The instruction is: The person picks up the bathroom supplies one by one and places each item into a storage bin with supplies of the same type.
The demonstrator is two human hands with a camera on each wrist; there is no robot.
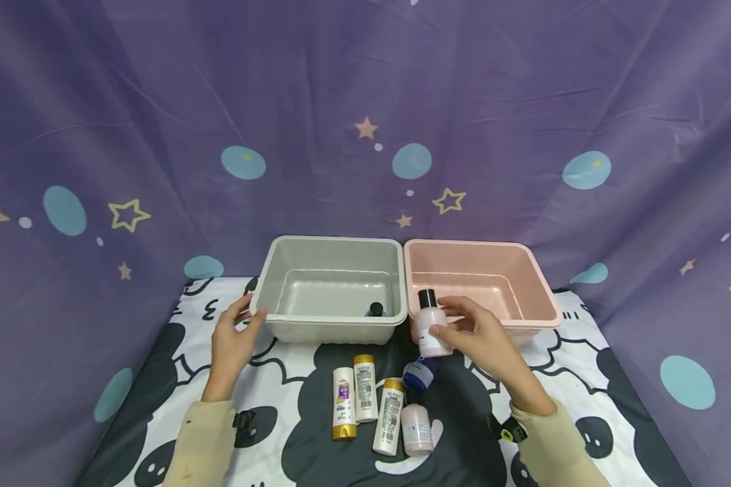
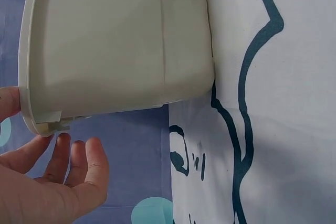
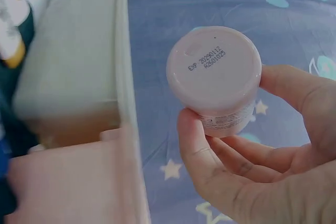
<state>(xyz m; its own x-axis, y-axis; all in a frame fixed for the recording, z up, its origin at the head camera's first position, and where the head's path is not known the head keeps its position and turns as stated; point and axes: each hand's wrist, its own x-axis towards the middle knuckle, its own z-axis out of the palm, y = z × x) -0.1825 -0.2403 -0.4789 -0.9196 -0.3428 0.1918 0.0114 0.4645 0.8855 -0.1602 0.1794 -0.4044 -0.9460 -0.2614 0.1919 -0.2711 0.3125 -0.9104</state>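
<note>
One pale pink plastic bottle with a black cap (image 1: 432, 333) is held in our right hand (image 1: 480, 338), near the front left corner of the pink rectangular plastic bin (image 1: 466, 259); whether above or before its edge, we cannot tell. Its long axis stands nearly upright, cap up. Our left hand (image 1: 231, 345), farther from it, pinches the front left corner of the light grey rectangular plastic bin (image 1: 324, 331), left of the bottle.

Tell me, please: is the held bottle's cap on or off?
On: the head view shows the black cap atop the pale bottle in the right hand.
</note>
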